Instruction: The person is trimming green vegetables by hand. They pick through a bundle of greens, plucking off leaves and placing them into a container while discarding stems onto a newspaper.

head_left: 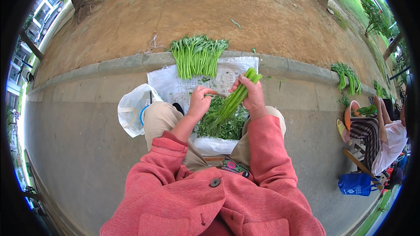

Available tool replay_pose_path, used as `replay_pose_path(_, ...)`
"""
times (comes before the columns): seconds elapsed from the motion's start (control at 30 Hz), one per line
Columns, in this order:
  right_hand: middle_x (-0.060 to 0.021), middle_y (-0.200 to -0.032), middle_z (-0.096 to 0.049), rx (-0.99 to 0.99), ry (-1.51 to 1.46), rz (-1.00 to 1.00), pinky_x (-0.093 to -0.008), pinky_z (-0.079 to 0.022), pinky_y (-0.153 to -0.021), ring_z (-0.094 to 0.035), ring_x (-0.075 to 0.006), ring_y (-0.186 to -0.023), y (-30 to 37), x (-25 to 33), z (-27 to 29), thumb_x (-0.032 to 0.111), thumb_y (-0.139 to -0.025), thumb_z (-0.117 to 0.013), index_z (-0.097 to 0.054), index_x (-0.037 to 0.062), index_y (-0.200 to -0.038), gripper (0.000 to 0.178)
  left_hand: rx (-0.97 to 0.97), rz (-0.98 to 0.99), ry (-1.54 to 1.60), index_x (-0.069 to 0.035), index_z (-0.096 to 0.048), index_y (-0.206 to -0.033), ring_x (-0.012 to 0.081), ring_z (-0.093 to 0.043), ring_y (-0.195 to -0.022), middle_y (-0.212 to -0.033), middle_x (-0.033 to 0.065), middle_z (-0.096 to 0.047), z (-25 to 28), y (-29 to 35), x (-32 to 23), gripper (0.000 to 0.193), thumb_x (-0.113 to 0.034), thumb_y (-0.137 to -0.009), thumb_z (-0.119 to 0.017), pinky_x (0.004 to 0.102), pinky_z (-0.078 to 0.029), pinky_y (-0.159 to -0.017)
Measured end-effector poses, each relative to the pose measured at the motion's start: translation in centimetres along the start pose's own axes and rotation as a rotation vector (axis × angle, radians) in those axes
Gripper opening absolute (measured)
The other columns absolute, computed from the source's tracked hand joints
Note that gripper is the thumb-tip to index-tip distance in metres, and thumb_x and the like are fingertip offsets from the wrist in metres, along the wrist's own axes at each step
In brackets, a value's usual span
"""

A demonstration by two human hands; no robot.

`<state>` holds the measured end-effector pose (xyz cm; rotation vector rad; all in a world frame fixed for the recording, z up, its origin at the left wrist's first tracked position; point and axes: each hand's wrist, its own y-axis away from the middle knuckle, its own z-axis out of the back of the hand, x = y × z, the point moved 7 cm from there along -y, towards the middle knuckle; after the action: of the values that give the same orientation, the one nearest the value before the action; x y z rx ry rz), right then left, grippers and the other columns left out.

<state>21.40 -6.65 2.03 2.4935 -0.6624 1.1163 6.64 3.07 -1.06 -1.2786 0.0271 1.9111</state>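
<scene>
Plainly, a slender bunch of green stalks (pixel 233 102) slanted across the person's front, gripped in the right hand (pixel 252 95).

Its long axis ran diagonally: pale, blunt stem ends pointed to the upper right, away from the body, and darker, limp leaves trailed lower left over a ragged heap of loose leaves (pixel 232 127). The stalks looked smooth, moist and bright green; the right fingers wrapped them near the stem ends. The left hand (pixel 200 104) hung just beside, index finger stretched toward the bunch, the others curled; whether they pinched anything could not be told. Beyond, straight-stemmed greens (pixel 195 61) lay fanned on a crinkled white plastic sheet (pixel 162 80).
</scene>
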Motion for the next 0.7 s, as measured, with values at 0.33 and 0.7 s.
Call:
replay_pose_path(0.33,-0.0071,-0.076,-0.059,0.255,0.107,-0.208,-0.0279,-0.048,-0.061,-0.057,-0.0156,-0.067,1.6,-3.6,-3.8,0.014,-0.079,-0.061,-0.056,0.0017,-0.087,0.015,0.602,0.633,1.369,-0.008,-0.041,-0.124,0.0248,-0.062,-0.086,-0.104,0.0093,-0.056,-4.2,2.2,-4.2,0.075,-0.048,-0.068,-0.071,0.0396,-0.055,-0.071)
replay_pose_path(0.7,0.0015,-0.079,-0.055,0.411,0.5,-0.269,-0.0205,-0.043,-0.054,-0.053,-0.0101,-0.069,3.0,-2.3,-5.6,0.017,-0.074,-0.063,-0.053,0.0054,-0.116,0.045,1.027,0.38,1.15,0.0,-0.05,-0.11,0.0241,-0.062,-0.084,-0.087,0.0126,-0.061,-3.6,2.2,-5.8,0.053,-0.025,-0.071,-0.075,0.0347,-0.053,-0.069)
